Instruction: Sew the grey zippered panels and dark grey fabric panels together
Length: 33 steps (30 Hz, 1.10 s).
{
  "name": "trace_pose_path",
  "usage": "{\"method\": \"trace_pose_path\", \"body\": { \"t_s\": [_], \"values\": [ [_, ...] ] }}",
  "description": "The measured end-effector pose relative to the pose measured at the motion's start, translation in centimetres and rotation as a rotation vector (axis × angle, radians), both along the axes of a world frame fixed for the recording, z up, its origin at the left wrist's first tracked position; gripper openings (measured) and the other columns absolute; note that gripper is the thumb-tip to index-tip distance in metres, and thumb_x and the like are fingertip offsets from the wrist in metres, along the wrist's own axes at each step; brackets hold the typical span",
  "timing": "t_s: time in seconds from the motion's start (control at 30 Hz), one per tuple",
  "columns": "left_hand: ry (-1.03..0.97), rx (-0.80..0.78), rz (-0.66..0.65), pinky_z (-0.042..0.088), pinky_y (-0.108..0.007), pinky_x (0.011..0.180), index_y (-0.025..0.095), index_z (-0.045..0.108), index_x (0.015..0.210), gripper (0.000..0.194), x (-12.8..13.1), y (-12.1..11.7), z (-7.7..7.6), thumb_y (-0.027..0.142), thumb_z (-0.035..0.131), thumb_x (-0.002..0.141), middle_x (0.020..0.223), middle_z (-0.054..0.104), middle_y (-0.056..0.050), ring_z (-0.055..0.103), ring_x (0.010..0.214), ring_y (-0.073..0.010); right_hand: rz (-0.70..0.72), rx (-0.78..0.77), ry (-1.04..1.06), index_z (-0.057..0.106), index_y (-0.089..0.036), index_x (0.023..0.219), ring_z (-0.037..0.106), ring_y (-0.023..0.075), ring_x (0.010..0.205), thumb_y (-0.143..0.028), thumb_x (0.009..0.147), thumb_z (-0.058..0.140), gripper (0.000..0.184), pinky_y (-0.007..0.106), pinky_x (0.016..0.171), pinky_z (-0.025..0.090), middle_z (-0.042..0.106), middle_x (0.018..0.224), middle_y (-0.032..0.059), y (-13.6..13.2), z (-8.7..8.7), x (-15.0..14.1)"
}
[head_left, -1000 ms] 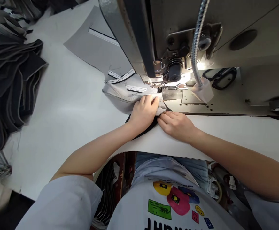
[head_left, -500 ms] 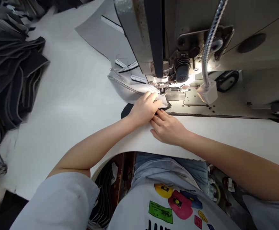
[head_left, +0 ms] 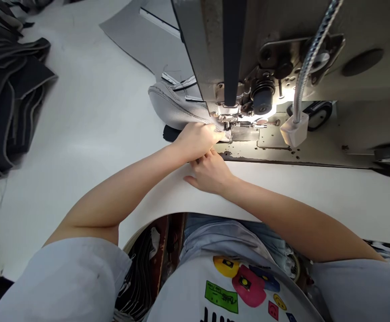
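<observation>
A stack of fabric [head_left: 12, 103] lay on the left of the surface [head_left: 81, 107]; a sewing machine [head_left: 315, 76] stood on the right, with scissors [head_left: 318, 117] lying behind its lamp [head_left: 294, 129].

Light grey fabric [head_left: 178, 105] with black-and-white strips [head_left: 159, 22]; white tabletop [head_left: 81, 112]; multicoloured print [head_left: 245, 284] on pale shirt [head_left: 181, 286]

Dark fabric pieces [head_left: 10, 98] are heaped at the left on the white table [head_left: 81, 112]. Black-handled scissors [head_left: 321, 117] are partly hidden behind a white block [head_left: 294, 130] on a flexible metal neck [head_left: 304, 80], and layered dark cloth [head_left: 137, 273] is seen below the table's curved edge
</observation>
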<state>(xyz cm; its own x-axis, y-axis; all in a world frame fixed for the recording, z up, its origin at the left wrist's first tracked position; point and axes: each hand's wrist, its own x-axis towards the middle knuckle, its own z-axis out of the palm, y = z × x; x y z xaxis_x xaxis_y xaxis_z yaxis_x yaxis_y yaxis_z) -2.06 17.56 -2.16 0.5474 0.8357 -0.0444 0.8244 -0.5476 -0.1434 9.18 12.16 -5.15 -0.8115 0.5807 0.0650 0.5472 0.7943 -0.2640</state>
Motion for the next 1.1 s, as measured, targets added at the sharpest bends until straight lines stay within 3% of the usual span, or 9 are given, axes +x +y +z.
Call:
{"method": "trace_pose_path", "body": {
  "t_s": [0.2, 0.33, 0.4, 0.5, 0.6, 0.7, 0.87, 1.1],
  "values": [
    [-0.072, 0.011, 0.004, 0.033, -0.029, 0.054, 0.019, 0.075, 0.098, 0.031, -0.3, 0.6, -0.5, 0.011, 0.049, 0.083, 0.077, 0.065, -0.004, 0.055, 0.061, -0.0158, -0.017, -0.052, -0.005, 0.061, -0.001, 0.130, 0.053, 0.0409, 0.126, -0.053, 0.095, 0.055, 0.063, 0.053, 0.104, 0.037, 0.064, 0.129, 0.0275, 0.4, 0.2, -0.5],
    [-0.191, 0.000, 0.104, 0.038, -0.028, 0.058, 0.020, 0.075, 0.093, 0.020, 0.0, 0.6, -0.8, 0.025, 0.056, 0.091, 0.090, 0.067, -0.005, 0.062, 0.081, -0.0200, -0.021, -0.072, -0.014, 0.061, -0.002, 0.131, 0.053, 0.0404, 0.125, -0.055, 0.093, 0.056, 0.066, 0.052, 0.104, 0.037, 0.063, 0.130, 0.0266, 0.4, 0.5, -0.5],
    [-0.211, -0.008, 0.090, 0.041, -0.028, 0.062, 0.023, 0.075, 0.095, 0.017, -0.1, 0.4, -0.9, 0.028, 0.059, 0.092, 0.100, 0.067, -0.005, 0.062, 0.093, -0.0213, 0.028, -0.053, 0.008, 0.060, -0.004, 0.133, 0.053, 0.0388, 0.124, -0.054, 0.092, 0.059, 0.064, 0.051, 0.104, 0.037, 0.062, 0.131, 0.0256, 0.6, 0.8, 0.6],
    [-0.194, 0.015, 0.061, 0.044, -0.029, 0.066, 0.026, 0.075, 0.100, 0.017, -0.5, 0.1, -1.0, 0.028, 0.060, 0.093, 0.109, 0.068, -0.004, 0.062, 0.100, -0.0219, 0.084, 0.013, 0.066, 0.063, -0.009, 0.130, 0.058, 0.0298, 0.112, -0.036, 0.098, 0.052, 0.043, 0.041, 0.096, 0.040, 0.068, 0.120, 0.0180, 1.2, 1.1, 4.1],
    [-0.195, 0.063, 0.027, 0.046, -0.029, 0.066, 0.025, 0.074, 0.104, 0.021, -0.8, -0.4, -1.3, 0.028, 0.054, 0.097, 0.111, 0.069, -0.004, 0.064, 0.099, -0.0209, -0.160, 0.138, 0.040, 0.062, -0.014, 0.135, 0.060, 0.0244, 0.091, -0.024, 0.101, 0.039, 0.042, 0.035, 0.075, 0.039, 0.071, 0.101, 0.0126, 2.2, 1.0, 7.8],
    [-0.204, 0.111, -0.017, 0.048, -0.027, 0.067, 0.024, 0.072, 0.109, 0.027, -1.0, -0.7, -1.7, 0.028, 0.047, 0.101, 0.109, 0.072, -0.004, 0.066, 0.100, -0.0196, -0.338, 0.217, -0.032, 0.060, -0.020, 0.140, 0.058, 0.0244, 0.084, -0.031, 0.100, 0.040, 0.046, 0.034, 0.066, 0.033, 0.069, 0.092, 0.0112, 3.1, 0.3, 9.5],
    [-0.211, 0.184, -0.128, 0.054, -0.027, 0.086, 0.017, 0.069, 0.115, 0.031, -1.2, -0.8, -2.5, 0.029, 0.043, 0.104, 0.119, 0.072, -0.007, 0.066, 0.115, -0.0195, -0.400, 0.157, -0.071, 0.063, -0.023, 0.137, 0.060, 0.0237, 0.089, -0.033, 0.098, 0.041, 0.046, 0.032, 0.064, 0.031, 0.072, 0.093, 0.0102, 3.6, 0.0, 9.0],
    [-0.165, 0.215, -0.128, 0.057, -0.028, 0.083, 0.010, 0.069, 0.114, 0.034, -0.9, -0.6, -2.7, 0.023, 0.040, 0.103, 0.117, 0.073, -0.012, 0.069, 0.111, -0.0214, -0.436, 0.066, -0.056, 0.066, -0.021, 0.133, 0.065, 0.0248, 0.090, -0.034, 0.093, 0.045, 0.047, 0.031, 0.062, 0.035, 0.076, 0.094, 0.0090, 4.1, 0.5, 8.6]
  ]
}}
